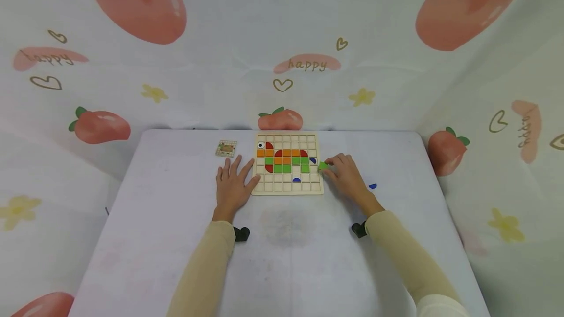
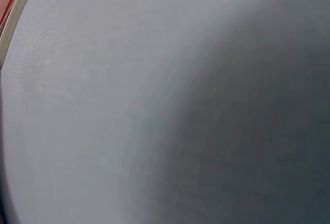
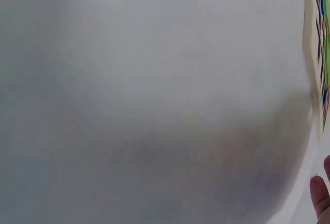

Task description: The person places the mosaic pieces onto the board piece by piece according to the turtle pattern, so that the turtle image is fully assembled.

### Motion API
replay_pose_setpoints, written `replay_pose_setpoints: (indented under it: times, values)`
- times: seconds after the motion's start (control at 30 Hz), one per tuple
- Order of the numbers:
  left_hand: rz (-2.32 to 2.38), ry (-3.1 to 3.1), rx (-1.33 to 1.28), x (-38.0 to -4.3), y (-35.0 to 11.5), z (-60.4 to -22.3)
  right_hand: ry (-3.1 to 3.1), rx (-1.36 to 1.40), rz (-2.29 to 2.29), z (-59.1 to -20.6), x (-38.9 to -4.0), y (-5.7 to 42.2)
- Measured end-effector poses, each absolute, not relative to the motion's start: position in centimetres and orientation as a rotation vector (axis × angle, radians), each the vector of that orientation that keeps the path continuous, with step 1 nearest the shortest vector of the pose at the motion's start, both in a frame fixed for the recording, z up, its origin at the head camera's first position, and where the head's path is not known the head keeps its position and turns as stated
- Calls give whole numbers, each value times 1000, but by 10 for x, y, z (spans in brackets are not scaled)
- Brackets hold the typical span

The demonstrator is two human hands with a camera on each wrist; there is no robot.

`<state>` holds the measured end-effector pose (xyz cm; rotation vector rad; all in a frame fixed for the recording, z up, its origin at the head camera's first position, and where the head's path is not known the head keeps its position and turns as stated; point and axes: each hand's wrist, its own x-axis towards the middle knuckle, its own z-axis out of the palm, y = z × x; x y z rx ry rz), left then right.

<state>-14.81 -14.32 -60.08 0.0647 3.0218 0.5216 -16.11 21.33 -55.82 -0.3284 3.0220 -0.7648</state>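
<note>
A wooden grid board [image 1: 286, 192] lies flat, filled in part with orange, green and red tiles and a round eye piece [image 1: 261, 145]. My right hand [image 1: 349, 176] pinches a green square tile [image 1: 323, 166] between thumb and fingers at the board's right edge. On the grid are two blue half-round pieces, one on the right [image 1: 313, 160] and one lower down [image 1: 296, 180]. With fingers spread, my left hand [image 1: 233, 187] rests at the board's left edge. The right wrist view catches only fingertips [image 3: 319, 193] and the board's edge.
A small pattern card [image 1: 226, 148] lies beyond my left hand. Another blue half-round piece [image 1: 372, 186] is on the table to the right of my right hand. The white-covered table [image 1: 286, 268] meets a fruit-printed curtain [image 1: 220, 72] at the back.
</note>
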Motion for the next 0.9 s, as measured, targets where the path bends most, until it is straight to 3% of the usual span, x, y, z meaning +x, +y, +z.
replay_pose_setpoints:
  times: [0.4,0.9]
  values:
    - [512,3018,46,-148,-142,-599,3003,-470,-828,-560,-174,167]
    - [515,3003,55,-149,-142,-598,2974,-507,-808,-566,-179,143]
